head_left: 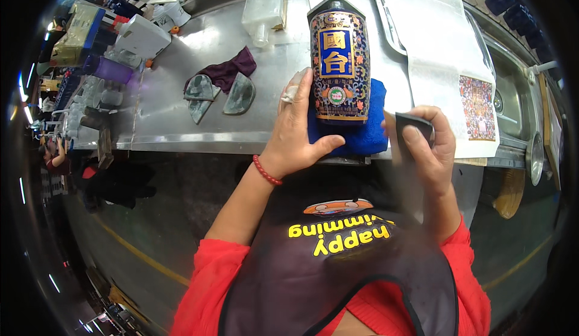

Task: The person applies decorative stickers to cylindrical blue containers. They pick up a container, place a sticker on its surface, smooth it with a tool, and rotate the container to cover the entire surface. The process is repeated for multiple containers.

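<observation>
A dark blue bottle point(339, 104) with ornate floral decoration and a gold-framed label lies on a folded blue cloth point(378, 110). My left hand point(294, 128) rests along the bottle's left side, fingers stretched out and thumb spread below its near end. White wrapping point(291, 93) covers part of one finger, and a red bead bracelet point(267, 171) circles the wrist. To the right of the bottle, apart from it, my right hand point(435, 146) pinches a flat dark pad point(413, 126) between thumb and fingers. Motion blurs the area beside that hand.
Left on the metal bench point(175, 104) lie a purple cloth point(232, 70) and grey-green curved pieces point(240, 95). A clear bottle point(264, 10) lies behind them. White sheets point(443, 52), one with a patterned print point(477, 108), cover the right side beside a sink point(503, 88).
</observation>
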The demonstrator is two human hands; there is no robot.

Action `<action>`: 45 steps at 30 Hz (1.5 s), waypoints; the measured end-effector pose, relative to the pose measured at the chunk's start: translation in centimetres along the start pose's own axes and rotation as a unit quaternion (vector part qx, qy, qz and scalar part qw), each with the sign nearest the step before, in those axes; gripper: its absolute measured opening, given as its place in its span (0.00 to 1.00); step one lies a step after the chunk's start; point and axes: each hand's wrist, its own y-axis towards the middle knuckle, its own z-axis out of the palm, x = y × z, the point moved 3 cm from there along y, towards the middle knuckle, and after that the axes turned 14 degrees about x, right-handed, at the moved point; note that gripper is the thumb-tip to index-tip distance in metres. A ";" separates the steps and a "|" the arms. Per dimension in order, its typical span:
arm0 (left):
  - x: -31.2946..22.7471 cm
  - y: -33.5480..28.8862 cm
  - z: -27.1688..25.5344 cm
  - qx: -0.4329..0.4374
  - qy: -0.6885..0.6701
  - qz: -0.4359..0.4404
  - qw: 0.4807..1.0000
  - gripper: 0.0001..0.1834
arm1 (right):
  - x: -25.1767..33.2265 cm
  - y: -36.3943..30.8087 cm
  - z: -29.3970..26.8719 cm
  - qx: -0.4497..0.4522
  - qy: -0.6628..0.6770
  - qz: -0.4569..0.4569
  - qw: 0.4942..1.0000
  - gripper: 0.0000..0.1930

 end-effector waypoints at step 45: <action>1.2 0.6 1.0 -0.021 0.096 -0.035 0.995 0.56 | 0.5 2.3 2.0 0.128 -0.504 -0.299 0.800 0.10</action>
